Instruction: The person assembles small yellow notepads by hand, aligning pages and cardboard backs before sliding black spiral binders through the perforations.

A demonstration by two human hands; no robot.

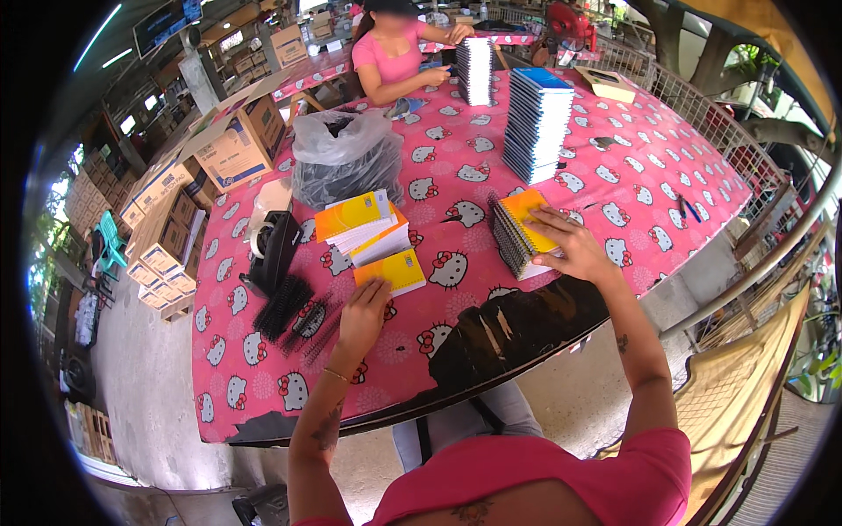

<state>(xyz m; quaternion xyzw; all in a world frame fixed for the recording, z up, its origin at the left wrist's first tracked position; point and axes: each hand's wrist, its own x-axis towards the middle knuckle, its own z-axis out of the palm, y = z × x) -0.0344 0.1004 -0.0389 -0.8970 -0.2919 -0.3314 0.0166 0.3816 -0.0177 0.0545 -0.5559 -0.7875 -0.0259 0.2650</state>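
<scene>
My left hand (368, 302) closes its fingers on the near corner of a yellow-orange pad (395, 270) with no coil visible. Behind that pad lie more loose yellow-orange pads (355, 215), fanned in a leaning pile with white page edges showing. My right hand (574, 248) rests with fingers stretched over a short stack of spiral notebooks (509, 232), its thumb at the near edge. The stack has yellow covers and dark coils along its left side. Left of my left hand, several loose black binding coils (285, 309) lie beside a black tape dispenser (279, 245).
A tall stack of blue spiral notebooks (535, 127) stands at the back right. A bulky clear plastic bag (344, 158) sits behind the loose pads. Across the table, a person (395, 53) touches another notebook stack (474, 72). Pens (688, 207) lie far right; cartons (237, 145) stand left.
</scene>
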